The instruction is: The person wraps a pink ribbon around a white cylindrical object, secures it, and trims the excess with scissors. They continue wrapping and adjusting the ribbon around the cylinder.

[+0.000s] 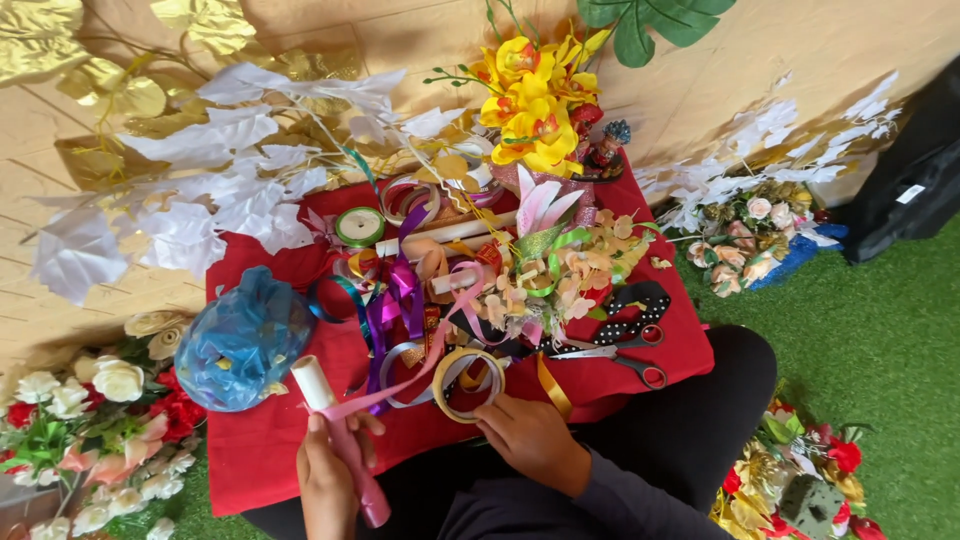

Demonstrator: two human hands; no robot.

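My left hand (328,478) grips a white roll wrapped in pink ribbon (338,432), held upright over the red cloth (255,450). A strand of pink ribbon (420,365) runs from the roll up into a heap of coloured ribbons (410,300). Resting on the cloth's near edge, my right hand (530,438) has its fingertips at a gold ribbon (552,385), just below a yellow tape ring (468,385). Scissors with red handles (615,352) lie to the right of that ring.
A blue mesh bundle (243,340) sits at the cloth's left. Yellow artificial flowers (535,105) stand at the back, white and gold leaves (215,150) to the left. Flower bunches (95,430) lie on the green turf (880,340) on both sides. A black bag (915,180) is at right.
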